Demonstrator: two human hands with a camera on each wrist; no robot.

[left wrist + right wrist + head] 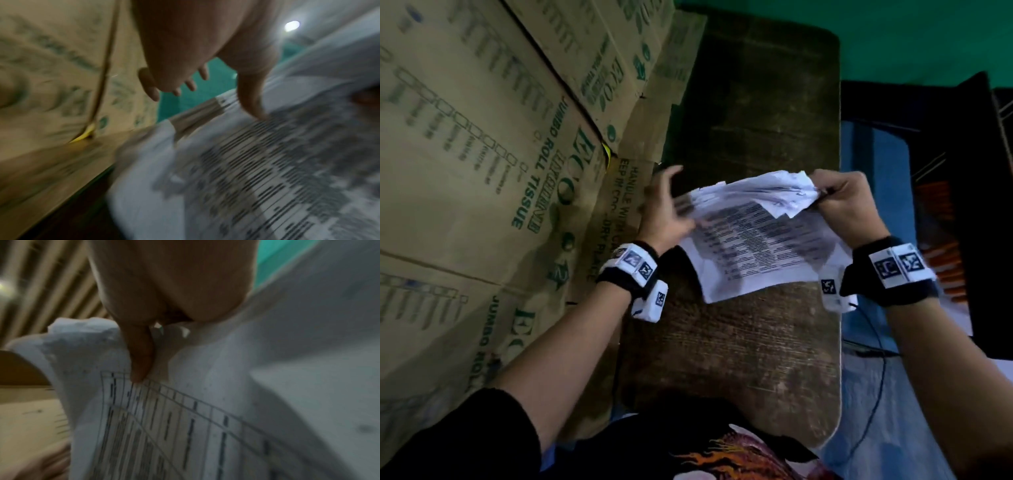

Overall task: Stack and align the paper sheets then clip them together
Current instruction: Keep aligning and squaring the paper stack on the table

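Observation:
A bundle of white printed paper sheets hangs tilted just above the dark wooden table; its far right corner is crumpled and the edges are uneven. My right hand pinches that crumpled corner, and in the right wrist view the thumb of that hand presses on the top sheet. My left hand is at the left edge of the bundle with its fingers spread and straight. In the blurred left wrist view its thumb touches the printed sheet. No clip is clearly visible.
Large printed cardboard boxes stand close along the table's left side, next to my left hand. A dark cable hangs off the table's right edge over a blue floor. A dark piece of furniture stands at the right.

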